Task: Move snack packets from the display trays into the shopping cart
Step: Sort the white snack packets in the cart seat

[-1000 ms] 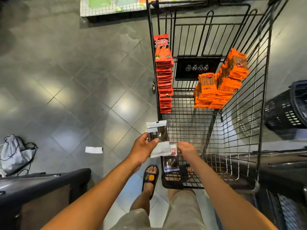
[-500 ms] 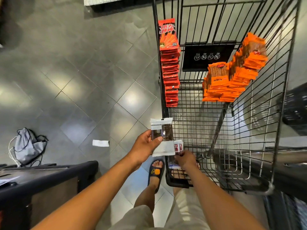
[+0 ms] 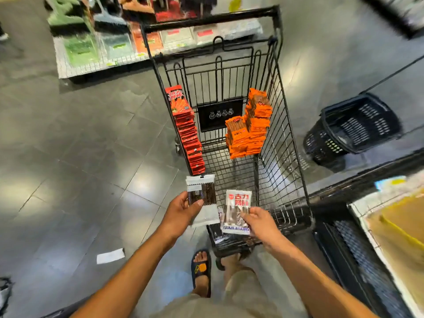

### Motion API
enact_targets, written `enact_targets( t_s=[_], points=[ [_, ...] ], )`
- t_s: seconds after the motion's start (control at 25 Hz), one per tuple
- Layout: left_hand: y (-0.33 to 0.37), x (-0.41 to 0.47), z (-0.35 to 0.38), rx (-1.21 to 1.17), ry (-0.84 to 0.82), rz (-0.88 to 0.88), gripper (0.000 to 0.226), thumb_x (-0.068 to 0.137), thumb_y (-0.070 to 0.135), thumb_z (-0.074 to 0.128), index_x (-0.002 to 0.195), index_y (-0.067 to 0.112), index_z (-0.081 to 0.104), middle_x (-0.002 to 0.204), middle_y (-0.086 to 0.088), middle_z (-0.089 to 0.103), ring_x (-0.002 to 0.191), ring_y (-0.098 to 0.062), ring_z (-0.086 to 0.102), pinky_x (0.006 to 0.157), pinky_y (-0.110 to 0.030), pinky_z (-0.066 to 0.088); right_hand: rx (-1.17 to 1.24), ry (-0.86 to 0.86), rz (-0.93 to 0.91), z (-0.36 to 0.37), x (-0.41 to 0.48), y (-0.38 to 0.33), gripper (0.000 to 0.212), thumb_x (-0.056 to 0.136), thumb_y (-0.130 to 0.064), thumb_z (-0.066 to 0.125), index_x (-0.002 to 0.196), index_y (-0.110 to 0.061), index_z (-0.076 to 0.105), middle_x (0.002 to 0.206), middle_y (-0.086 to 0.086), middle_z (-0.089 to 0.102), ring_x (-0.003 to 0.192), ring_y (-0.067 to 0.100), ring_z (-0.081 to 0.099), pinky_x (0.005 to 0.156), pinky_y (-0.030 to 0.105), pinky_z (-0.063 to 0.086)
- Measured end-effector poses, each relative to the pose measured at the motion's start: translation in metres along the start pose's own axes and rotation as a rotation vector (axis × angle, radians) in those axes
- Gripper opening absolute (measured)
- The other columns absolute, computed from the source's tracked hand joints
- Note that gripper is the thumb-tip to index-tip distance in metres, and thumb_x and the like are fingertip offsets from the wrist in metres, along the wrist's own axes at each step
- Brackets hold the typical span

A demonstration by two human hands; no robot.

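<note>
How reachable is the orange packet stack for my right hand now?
Probably yes: the cart is open-topped above the orange stack, though the right hand holds a white packet.

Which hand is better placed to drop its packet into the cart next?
Right, probably. The right hand holds its white packet over the near end of the cart; the left hand holds its dark packet at the left edge.
</note>
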State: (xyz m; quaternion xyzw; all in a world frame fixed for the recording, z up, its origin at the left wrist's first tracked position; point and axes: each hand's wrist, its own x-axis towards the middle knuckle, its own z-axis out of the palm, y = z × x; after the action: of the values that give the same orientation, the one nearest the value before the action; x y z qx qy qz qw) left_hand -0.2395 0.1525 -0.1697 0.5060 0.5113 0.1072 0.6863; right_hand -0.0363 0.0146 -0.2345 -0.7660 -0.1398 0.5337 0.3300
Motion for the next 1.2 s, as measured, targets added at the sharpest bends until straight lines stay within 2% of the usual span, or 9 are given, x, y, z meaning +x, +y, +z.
enact_targets(
  t_s=[0.16, 0.28, 0.4, 0.52, 0.64, 0.76, 0.96, 1.04, 1.2],
  points=[
    [0.045, -0.025, 0.027, 0.102, -0.177, 0.125, 0.023, 0.102, 0.007, 0.06, 0.12, 0.02, 0.063, 0.094, -0.022, 0.05, 0.051, 0.006, 0.055, 0.049, -0.007, 0.04, 0.187, 0.144, -0.099, -0.04, -0.071, -0.017, 0.017, 0.1, -0.011, 0.059, 0.11, -0.003, 0.069, 0.099, 0.01, 0.078, 0.095, 0.027, 0.074, 0.092, 0.052, 0.056],
    [0.079, -0.044, 0.069, 0.189, -0.31, 0.217, 0.017, 0.101, 0.007, 0.061, 0.106, 0.023, 0.062, 0.062, -0.014, 0.051, 0.046, 0.006, 0.05, 0.045, -0.009, 0.036, 0.364, 0.28, -0.163, -0.074, -0.13, -0.021, 0.019, 0.102, -0.009, 0.056, 0.113, 0.0, 0.068, 0.1, 0.011, 0.077, 0.089, 0.021, 0.075, 0.079, 0.036, 0.06],
    [0.108, -0.054, 0.124, 0.264, -0.457, 0.29, 0.014, 0.102, 0.016, 0.064, 0.095, 0.029, 0.066, 0.068, 0.013, 0.066, 0.072, -0.012, 0.061, 0.054, -0.011, 0.042, 0.544, 0.421, -0.201, -0.112, -0.185, -0.018, 0.018, 0.102, -0.003, 0.052, 0.112, 0.002, 0.066, 0.099, 0.015, 0.074, 0.069, 0.006, 0.072, 0.053, 0.016, 0.052],
    [0.14, -0.06, 0.189, 0.241, -0.572, 0.26, 0.01, 0.103, 0.021, 0.062, 0.1, 0.028, 0.068, 0.096, 0.012, 0.076, 0.094, -0.003, 0.069, 0.086, -0.016, 0.053, 0.624, 0.561, -0.257, -0.155, -0.228, -0.008, 0.017, 0.102, -0.008, 0.055, 0.113, -0.003, 0.066, 0.106, 0.014, 0.076, 0.082, 0.013, 0.073, 0.062, 0.021, 0.055],
    [0.163, -0.064, 0.264, 0.203, -0.709, 0.173, 0.013, 0.106, 0.029, 0.054, 0.107, 0.031, 0.067, 0.118, 0.008, 0.072, 0.108, -0.012, 0.064, 0.101, -0.042, 0.05, 0.534, 0.683, -0.312, -0.202, -0.271, 0.004, 0.017, 0.104, -0.013, 0.053, 0.109, -0.007, 0.068, 0.08, -0.002, 0.076, 0.059, 0.003, 0.061, 0.05, 0.019, 0.037],
    [0.182, -0.075, 0.337, 0.26, -0.742, 0.16, 0.021, 0.108, 0.026, 0.046, 0.114, 0.019, 0.065, 0.101, -0.007, 0.071, 0.084, -0.02, 0.066, 0.073, -0.033, 0.052, 0.444, 0.855, -0.322, -0.256, -0.299, 0.014, 0.013, 0.102, -0.013, 0.057, 0.099, -0.006, 0.067, 0.067, -0.007, 0.072, 0.053, 0.002, 0.06, 0.048, 0.018, 0.04],
    [0.19, -0.072, 0.437, 0.547, -0.815, 0.421, 0.013, 0.102, 0.019, 0.062, 0.114, 0.019, 0.066, 0.115, -0.003, 0.074, 0.106, -0.022, 0.069, 0.097, -0.039, 0.055, 0.214, 1.107, -0.233, -0.337, -0.288, 0.037, 0.016, 0.097, -0.016, 0.064, 0.082, -0.018, 0.061, 0.071, -0.007, 0.063, 0.074, 0.021, 0.059, 0.058, 0.024, 0.039],
    [0.187, -0.059, 0.462, 0.673, -0.749, 0.525, 0.028, 0.093, 0.031, 0.073, 0.118, 0.019, 0.064, 0.113, -0.001, 0.074, 0.104, -0.021, 0.07, 0.099, -0.048, 0.055, 0.082, 1.146, -0.141, -0.352, -0.277, 0.042, 0.006, 0.097, -0.024, 0.064, 0.096, -0.023, 0.059, 0.079, -0.01, 0.063, 0.08, 0.021, 0.06, 0.06, 0.026, 0.039],
    [0.174, -0.054, 0.477, 1.072, -0.539, 0.839, 0.078, 0.091, 0.049, 0.072, 0.147, 0.019, 0.026, 0.102, -0.007, 0.069, 0.088, -0.027, 0.068, 0.069, -0.042, 0.056, -0.293, 1.222, 0.018, -0.351, -0.269, 0.046, 0.064, 0.094, -0.043, 0.058, 0.147, -0.026, 0.028, 0.089, -0.003, 0.065, 0.089, 0.028, 0.065, 0.062, 0.034, 0.043]
  ],
)
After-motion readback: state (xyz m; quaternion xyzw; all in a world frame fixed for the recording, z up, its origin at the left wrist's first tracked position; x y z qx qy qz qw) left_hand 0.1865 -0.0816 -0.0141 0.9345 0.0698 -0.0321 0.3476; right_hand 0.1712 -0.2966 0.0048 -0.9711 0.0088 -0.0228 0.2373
